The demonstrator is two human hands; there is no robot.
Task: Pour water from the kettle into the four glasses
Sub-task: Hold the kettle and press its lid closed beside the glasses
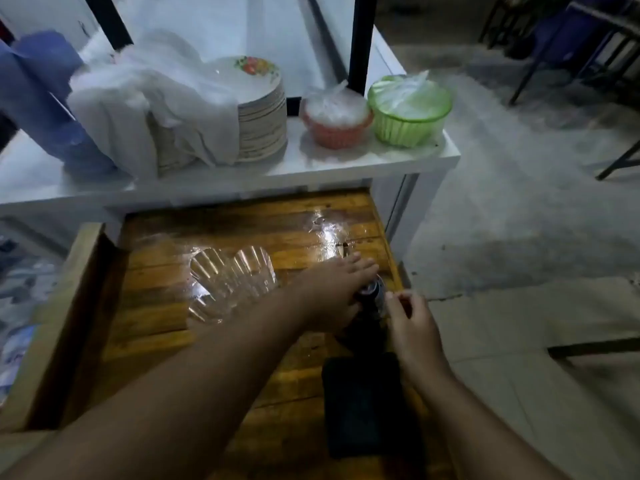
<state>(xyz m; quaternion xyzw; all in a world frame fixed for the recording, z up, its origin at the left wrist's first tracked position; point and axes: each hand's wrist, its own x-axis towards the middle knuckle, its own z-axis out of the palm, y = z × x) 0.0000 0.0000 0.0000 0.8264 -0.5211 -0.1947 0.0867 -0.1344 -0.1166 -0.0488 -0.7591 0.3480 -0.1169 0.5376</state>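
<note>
A cluster of clear ribbed glasses [231, 284] stands on the wet wooden table [242, 223], left of centre. At the table's right edge is a dark kettle [371, 295], blurred, with only its top and part of its body showing. My left hand [337, 289] reaches across and lies over the kettle's top, thumb below and fingers stretched out over it. My right hand [414, 323] is just to the right of the kettle, fingers curled, with its fingertips at the kettle's top. Whether it holds anything is unclear.
A dark flat object [363, 407] lies on the table near me, under my right forearm. On the white shelf [346, 164] behind are a plate stack [259, 116] under a cloth, an orange basket [336, 128], a green bowl [410, 110] and a blue roll [41, 95]. Concrete floor is at right.
</note>
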